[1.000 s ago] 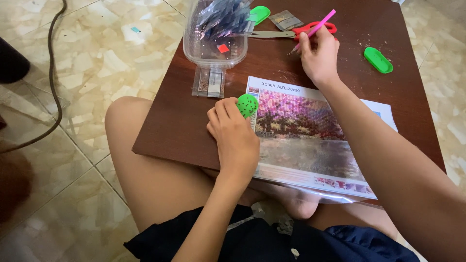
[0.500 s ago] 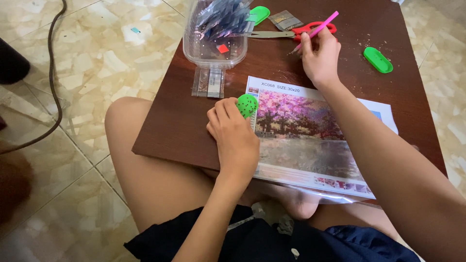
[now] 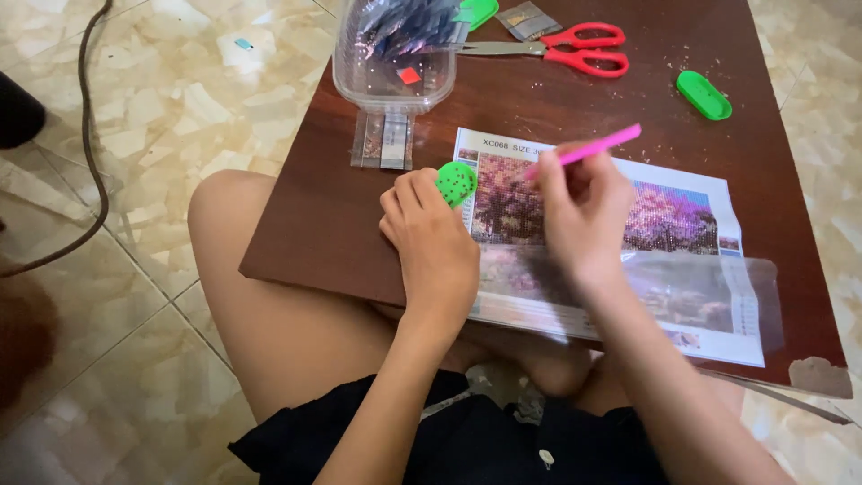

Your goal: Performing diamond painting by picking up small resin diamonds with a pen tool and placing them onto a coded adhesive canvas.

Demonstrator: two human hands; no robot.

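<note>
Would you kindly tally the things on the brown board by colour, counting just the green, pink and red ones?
Green: 3, a tray held by the left hand, a tray at the right, and a tray at the top.
Pink: 1, the pen in the right hand.
Red: 1, the scissors.
Total: 5

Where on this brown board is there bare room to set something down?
Bare wood on the board left of the left hand, below the small packets; also between the red scissors and the picture canvas. Crowded around the clear tub.
</note>
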